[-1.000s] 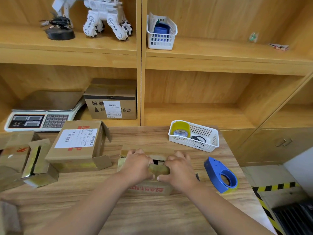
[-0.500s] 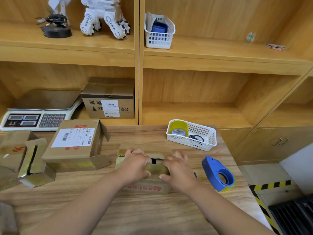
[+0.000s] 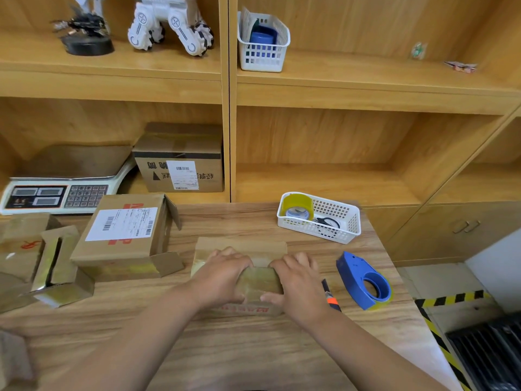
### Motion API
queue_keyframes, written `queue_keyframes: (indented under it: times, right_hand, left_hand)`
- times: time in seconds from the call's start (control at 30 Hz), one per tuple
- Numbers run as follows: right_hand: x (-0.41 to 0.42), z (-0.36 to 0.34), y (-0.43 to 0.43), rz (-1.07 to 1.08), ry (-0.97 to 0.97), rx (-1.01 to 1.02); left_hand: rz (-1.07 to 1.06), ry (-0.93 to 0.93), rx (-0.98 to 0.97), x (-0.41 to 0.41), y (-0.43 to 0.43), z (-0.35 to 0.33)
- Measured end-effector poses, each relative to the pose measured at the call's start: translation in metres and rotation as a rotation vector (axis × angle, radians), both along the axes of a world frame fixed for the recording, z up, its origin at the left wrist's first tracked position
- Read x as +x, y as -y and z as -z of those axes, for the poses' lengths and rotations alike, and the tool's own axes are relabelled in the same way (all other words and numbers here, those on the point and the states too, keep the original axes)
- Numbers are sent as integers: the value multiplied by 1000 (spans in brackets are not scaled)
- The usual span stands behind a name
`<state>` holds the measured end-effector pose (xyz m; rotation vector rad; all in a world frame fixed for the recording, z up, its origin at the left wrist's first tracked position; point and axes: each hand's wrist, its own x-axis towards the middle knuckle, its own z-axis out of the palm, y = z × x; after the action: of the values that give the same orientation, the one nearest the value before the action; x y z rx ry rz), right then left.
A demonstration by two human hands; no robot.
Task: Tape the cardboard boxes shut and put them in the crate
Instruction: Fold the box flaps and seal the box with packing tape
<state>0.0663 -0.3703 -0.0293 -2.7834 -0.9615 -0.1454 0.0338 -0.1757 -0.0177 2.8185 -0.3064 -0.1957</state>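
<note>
FIELD: Closed since half a second ago: the dark slot between the top flaps of the small cardboard box (image 3: 242,246), centre foreground. Both hands remain on it.

DESK: How is it held?

FIELD: The left hand (image 3: 222,277) and right hand (image 3: 300,280) clamp it, fingers curled together over the top and the right thumb against the near face. This looks meant to keep the flaps flat for taping.

DESK: And the crate?

FIELD: I cannot tell. A dark ribbed thing (image 3: 487,354) at the lower right corner may be it.

DESK: What tools are nearby?

FIELD: An orange-marked knife (image 3: 331,301) lies just right of the box. Beyond it is the blue tape dispenser (image 3: 363,280), untouched and probably left there for the right hand. Left of centre, a labelled box (image 3: 124,230) with loose end flaps and an open carton (image 3: 69,249) are not yet sealed. Farther back, right of centre, a white basket (image 3: 315,232) holds a yellow tape roll (image 3: 297,206) and scissors (image 3: 327,221). A scale (image 3: 56,193) sits at far left.
</note>
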Motion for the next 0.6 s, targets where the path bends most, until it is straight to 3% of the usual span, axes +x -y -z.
queue_keyframes:
  times: [0.27, 0.37, 0.6]
  right_hand:
    - [3, 17, 19, 170, -184, 166]
    - [0, 22, 20, 154, -240, 193]
    - [1, 31, 19, 130, -456, 264]
  left_hand:
    - [-108, 138, 0, -5, -9, 10]
    - [-170, 102, 18, -11, -14, 17]
    - [-51, 33, 297, -12, -17, 36]
